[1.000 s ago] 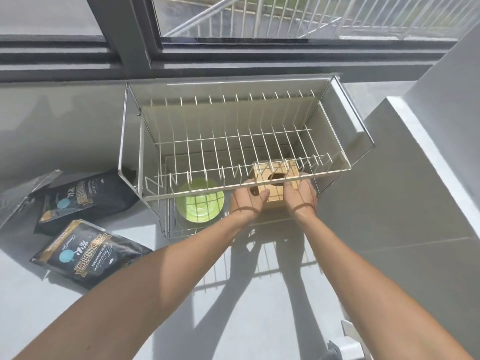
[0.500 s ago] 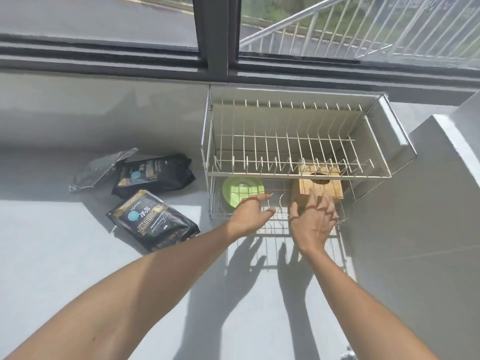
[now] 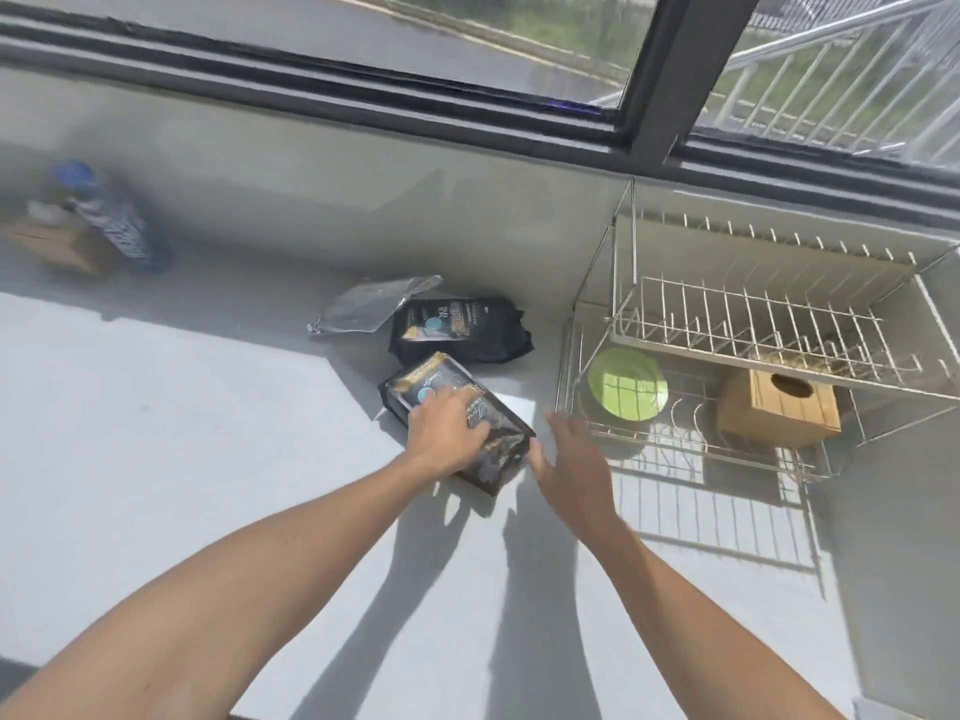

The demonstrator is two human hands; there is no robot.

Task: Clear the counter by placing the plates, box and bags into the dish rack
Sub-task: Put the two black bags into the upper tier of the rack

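The near black bag point(image 3: 501, 441) lies flat on the white counter. My left hand point(image 3: 449, 433) rests on top of it with fingers spread over its left half. To the right of the bag's corner, my right hand point(image 3: 574, 459) hovers open and holds nothing. A second black bag point(image 3: 460, 330) lies behind the first, and a silver foil bag point(image 3: 374, 304) lies to its left. The wire dish rack point(image 3: 727, 353) stands at the right. On its lower tier are a green plate point(image 3: 626, 384) and a wooden box point(image 3: 779, 413) with a round hole.
A blurred bottle with a blue cap point(image 3: 106, 220) leans on a small brown box point(image 3: 57, 246) at the far left by the wall. A window frame point(image 3: 654, 70) runs along the back. A raised white ledge point(image 3: 909, 563) borders the counter to the right of the rack.
Both hands let go of the wooden box in the rack's lower tier and moved left. My left hand now lies on the near black bag. The view swung left.
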